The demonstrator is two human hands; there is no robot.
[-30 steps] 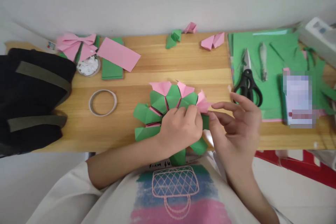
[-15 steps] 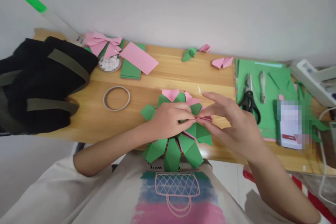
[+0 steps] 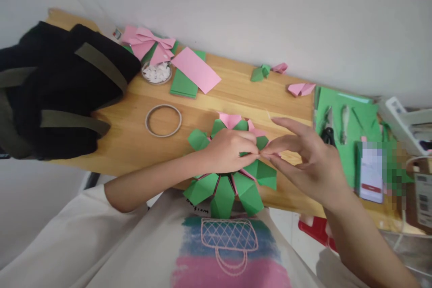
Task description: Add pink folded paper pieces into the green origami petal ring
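Observation:
A green and pink folded paper wreath (image 3: 222, 189) lies at the near edge of a wooden table (image 3: 135, 144). My left hand (image 3: 229, 150) is curled over its middle, fingers closed on the paper. My right hand (image 3: 305, 162) comes in from the right, thumb and forefinger pinching a pink petal of the wreath where it meets my left fingertips; its other fingers are spread above.
A black bag (image 3: 50, 94) fills the table's left. A tape ring (image 3: 163, 120), a pink paper bow (image 3: 148, 45), a dish of white bits (image 3: 156, 73), pink and green sheets (image 3: 192, 74) and small folded pieces (image 3: 261, 72) lie behind. Scissors (image 3: 327, 132) rest on green paper (image 3: 351, 121) at right.
The camera has tilted and swung right. My right hand has closed in from an open pose beside the wreath to pinch a pink petal; the wreath has turned a little under my left hand.

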